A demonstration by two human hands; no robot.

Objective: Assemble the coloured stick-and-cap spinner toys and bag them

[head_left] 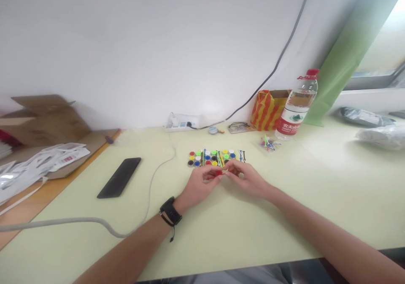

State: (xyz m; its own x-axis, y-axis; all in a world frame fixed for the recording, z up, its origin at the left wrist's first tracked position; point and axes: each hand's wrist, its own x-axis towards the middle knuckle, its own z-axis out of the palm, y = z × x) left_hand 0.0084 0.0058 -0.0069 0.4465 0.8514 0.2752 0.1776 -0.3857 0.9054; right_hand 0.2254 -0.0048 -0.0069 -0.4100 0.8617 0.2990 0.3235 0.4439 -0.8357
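Note:
My left hand (201, 185) is closed, its fingertips round a small red piece (218, 172). My right hand (248, 179) meets it fingertip to fingertip in a pinch. Whatever sits between the right fingers is too small and too covered to name. Just beyond both hands lie small round coloured discs (191, 158) in rows, in red, yellow, black, blue, white and green. Between the disc groups are thin coloured sticks (219, 158), with a few dark ones (242, 155) at the right end. My hands hide part of the near row.
A black phone (119, 177) and a grey cable (150, 195) lie to the left. Behind stand a power strip (182, 123), a striped bag (266, 111) and a water bottle (294, 111). A bag of small coloured parts (268, 144) lies before the bottle. Cardboard (53, 119) is far left.

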